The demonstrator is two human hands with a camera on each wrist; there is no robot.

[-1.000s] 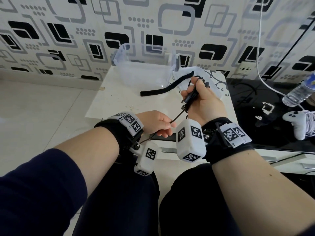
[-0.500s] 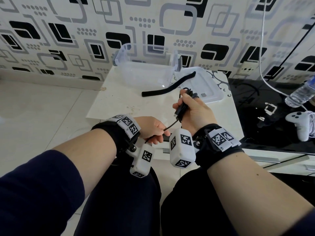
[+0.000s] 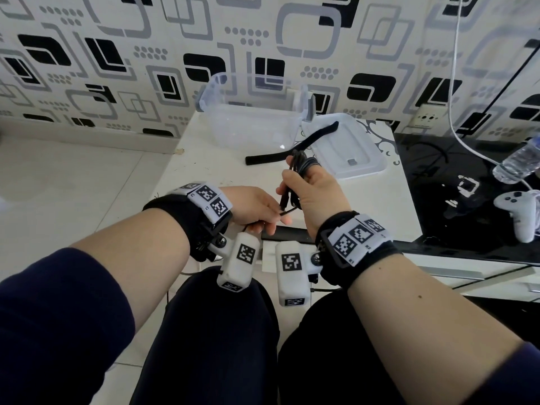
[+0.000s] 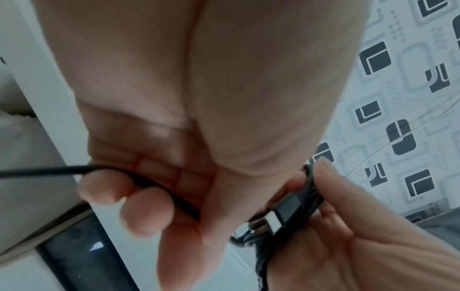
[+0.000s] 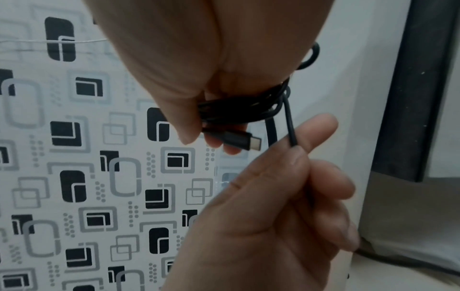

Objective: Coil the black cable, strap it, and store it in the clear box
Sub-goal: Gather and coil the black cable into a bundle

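My right hand (image 3: 292, 182) grips a small coil of the black cable (image 3: 302, 165) above the white table's near edge. The coil (image 5: 244, 108) is bunched in its fingers, with a USB-C plug (image 5: 240, 140) sticking out. My left hand (image 3: 271, 220), just to the left, holds the loose run of cable (image 4: 49, 170) in curled fingers; a short stretch links the two hands. A black strap (image 3: 292, 144) lies on the table (image 3: 204, 159) beyond the hands. The clear box (image 3: 251, 124) stands open by the wall, with its lid (image 3: 347, 153) flat to the right.
A glossy black surface (image 3: 455, 200) to the right carries a white game controller (image 3: 517, 211) and a water bottle (image 3: 517, 162). A white cord (image 3: 455, 83) hangs down the patterned wall near a socket (image 3: 429, 118). My knees are under the table's edge.
My right hand has come down and nearer to my left hand with the coil. The slack of cable between the two hands has grown shorter.
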